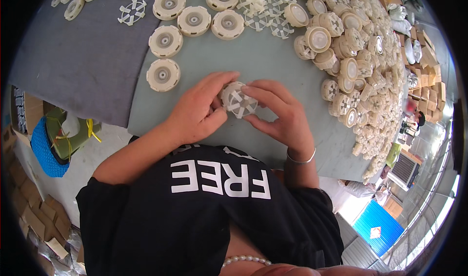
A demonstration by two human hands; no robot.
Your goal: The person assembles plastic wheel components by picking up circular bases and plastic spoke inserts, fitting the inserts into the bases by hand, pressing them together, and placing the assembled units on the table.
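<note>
Between my two hands, above the near part of the table, is a round cream plastic part (239, 100) with a white spoked piece across its face. My left hand (199, 109) closes on its left side, thumb and fingers curled against the rim. From the right, my right hand (282, 111) pinches it, fingers on the upper edge and thumb low on the side. Beyond my left hand lie several flat round cream parts (163, 75), each with a grey ringed centre. A loose white spoked piece (131, 11) rests farther left on the grey cloth.
A large heap of cream round parts (348, 69) covers the right side of the table (263, 56). White spoked pieces (265, 5) are piled at the far middle. On the floor at left stands a green and blue stool (61, 139); cardboard boxes (39, 212) lie behind it.
</note>
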